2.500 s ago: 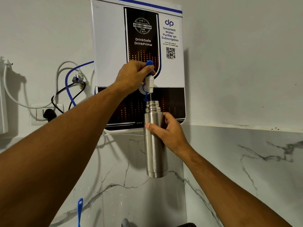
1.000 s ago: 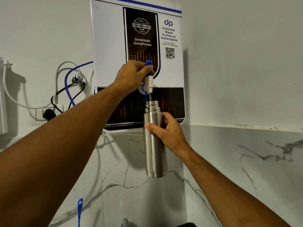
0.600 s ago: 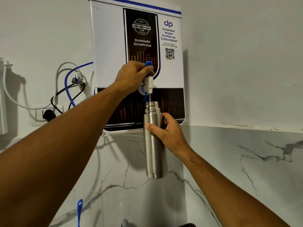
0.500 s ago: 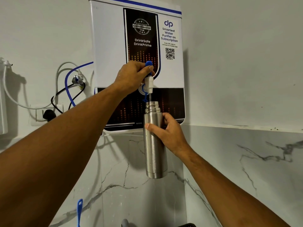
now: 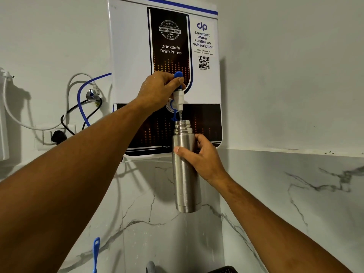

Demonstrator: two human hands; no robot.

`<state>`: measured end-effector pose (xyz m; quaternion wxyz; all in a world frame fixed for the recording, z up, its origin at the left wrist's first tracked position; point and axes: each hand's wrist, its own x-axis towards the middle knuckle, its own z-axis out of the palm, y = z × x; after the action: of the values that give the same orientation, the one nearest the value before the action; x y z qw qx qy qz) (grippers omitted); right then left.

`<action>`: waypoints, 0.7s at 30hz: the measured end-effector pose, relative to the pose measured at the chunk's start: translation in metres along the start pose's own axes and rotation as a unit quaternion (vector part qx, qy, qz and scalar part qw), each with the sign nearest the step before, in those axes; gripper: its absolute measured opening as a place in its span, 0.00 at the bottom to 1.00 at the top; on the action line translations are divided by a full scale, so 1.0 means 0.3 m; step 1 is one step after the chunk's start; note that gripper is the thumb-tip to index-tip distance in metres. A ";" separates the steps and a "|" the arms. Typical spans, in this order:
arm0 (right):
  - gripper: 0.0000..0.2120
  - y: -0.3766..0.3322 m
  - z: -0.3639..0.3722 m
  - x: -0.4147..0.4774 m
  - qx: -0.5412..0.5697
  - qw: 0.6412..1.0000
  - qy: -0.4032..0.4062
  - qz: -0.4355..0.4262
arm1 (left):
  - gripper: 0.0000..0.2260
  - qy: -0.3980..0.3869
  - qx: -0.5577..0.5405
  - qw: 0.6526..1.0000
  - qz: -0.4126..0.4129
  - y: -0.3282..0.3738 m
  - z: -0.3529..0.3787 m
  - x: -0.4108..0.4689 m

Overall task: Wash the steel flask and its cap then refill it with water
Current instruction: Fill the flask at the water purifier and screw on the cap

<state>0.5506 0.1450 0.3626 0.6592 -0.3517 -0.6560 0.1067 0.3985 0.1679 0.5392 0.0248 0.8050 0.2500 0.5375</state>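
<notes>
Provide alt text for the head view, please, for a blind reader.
The right hand holds an uncapped steel flask under the tap of a wall-mounted water purifier; the left hand grips its blue lever, and water runs into the flask.

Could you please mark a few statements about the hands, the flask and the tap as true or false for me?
1. The right hand grips the flask under the tap. True.
2. The flask is closed. False: its mouth is open and water runs in.
3. The left hand holds the tap's blue lever. True.
4. The flask is tipped on its side. False: it is upright.
5. A black plug sits right of the purifier. False: it sits left of it.
</notes>
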 end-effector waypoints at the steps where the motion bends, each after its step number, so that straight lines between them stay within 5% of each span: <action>1: 0.21 -0.001 0.000 0.000 0.001 1.000 -0.001 0.000 | 0.16 -0.001 -0.002 1.000 -0.001 0.001 0.000 0.000; 21: 0.20 0.009 0.002 0.003 -0.001 1.000 0.003 -0.004 | 0.15 0.001 0.000 1.000 0.004 0.002 -0.001 -0.003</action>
<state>0.5511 0.1477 0.3615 0.6612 -0.3497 -0.6557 0.1027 0.3982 0.1670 0.5388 0.0225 0.8052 0.2467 0.5388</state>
